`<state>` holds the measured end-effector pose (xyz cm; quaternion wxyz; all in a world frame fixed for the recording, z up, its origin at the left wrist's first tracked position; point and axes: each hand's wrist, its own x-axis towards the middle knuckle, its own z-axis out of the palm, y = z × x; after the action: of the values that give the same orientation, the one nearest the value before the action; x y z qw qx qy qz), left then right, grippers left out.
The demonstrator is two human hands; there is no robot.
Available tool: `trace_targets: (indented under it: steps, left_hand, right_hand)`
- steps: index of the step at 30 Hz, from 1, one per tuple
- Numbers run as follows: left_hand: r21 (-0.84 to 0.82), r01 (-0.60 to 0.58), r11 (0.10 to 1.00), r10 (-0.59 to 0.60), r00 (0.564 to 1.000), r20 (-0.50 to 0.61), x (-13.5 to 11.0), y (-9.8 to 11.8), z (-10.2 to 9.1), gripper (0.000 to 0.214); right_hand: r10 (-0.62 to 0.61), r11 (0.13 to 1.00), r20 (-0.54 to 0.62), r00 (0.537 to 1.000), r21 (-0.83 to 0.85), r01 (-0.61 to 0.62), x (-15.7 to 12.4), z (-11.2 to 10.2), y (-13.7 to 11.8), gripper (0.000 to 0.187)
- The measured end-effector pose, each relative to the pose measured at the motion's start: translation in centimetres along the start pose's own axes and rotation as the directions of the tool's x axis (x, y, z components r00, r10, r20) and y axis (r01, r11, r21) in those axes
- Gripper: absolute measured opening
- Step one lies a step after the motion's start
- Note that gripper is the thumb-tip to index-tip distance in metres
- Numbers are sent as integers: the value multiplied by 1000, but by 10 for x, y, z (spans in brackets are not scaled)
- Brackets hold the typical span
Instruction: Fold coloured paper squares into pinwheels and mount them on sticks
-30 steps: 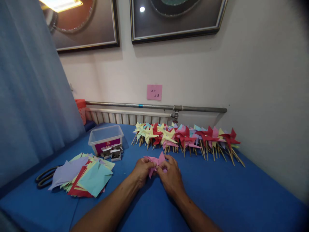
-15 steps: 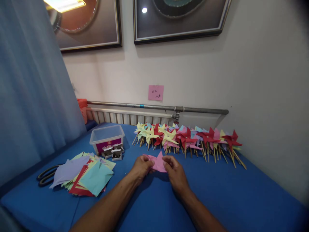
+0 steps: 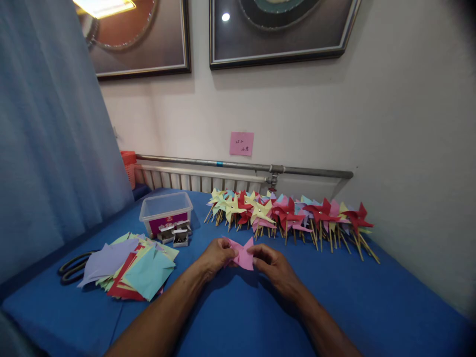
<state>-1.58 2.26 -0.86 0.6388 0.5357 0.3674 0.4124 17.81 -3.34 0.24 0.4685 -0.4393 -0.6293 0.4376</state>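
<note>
A pink paper pinwheel blade (image 3: 244,256), partly folded with pointed corners, is held up over the blue cover. My left hand (image 3: 217,255) pinches its left side between thumb and fingers. At its right edge is my right hand (image 3: 273,267), thumb and index finger apart, the index fingertip against the paper. Behind the hands stand many finished pinwheels (image 3: 286,214) on thin sticks, in red, yellow, pink, blue and purple. To the left lies a loose pile of coloured paper sheets (image 3: 148,272).
Black-handled scissors (image 3: 72,267) lie partly under the paper pile. A clear plastic tub (image 3: 165,206) stands behind small open boxes (image 3: 180,238) of tiny metal pieces. Along the wall run a pipe (image 3: 238,165) and radiator (image 3: 201,179). A blue curtain (image 3: 55,139) hangs at left.
My right thumb and finger have loosened from the pink paper and spread slightly to the right. The paper has turned and shows more of its face. My left hand keeps its pinch.
</note>
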Motion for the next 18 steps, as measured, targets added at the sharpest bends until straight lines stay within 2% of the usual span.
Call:
trace_targets:
  steps: [4, 8, 11, 18]
  left_hand:
    - [56, -25, 998, 25, 1000, -11, 2, -6, 0, 22]
    - [94, -47, 994, 46, 999, 13, 3, -11, 2, 21]
    - [77, -39, 996, 35, 998, 47, 4, -12, 4, 20]
    - [66, 33, 997, -32, 999, -20, -1, -9, 14, 10]
  right_hand:
    - [-29, 998, -20, 999, -49, 28, 0, 0, -1, 18]
    - [-17, 998, -10, 1000, -53, 16, 1, 3, 1, 23]
    - [-4, 999, -48, 999, -35, 2, 1, 6, 3, 27]
    - [5, 1000, -144, 990, -16, -7, 5, 16, 9, 21]
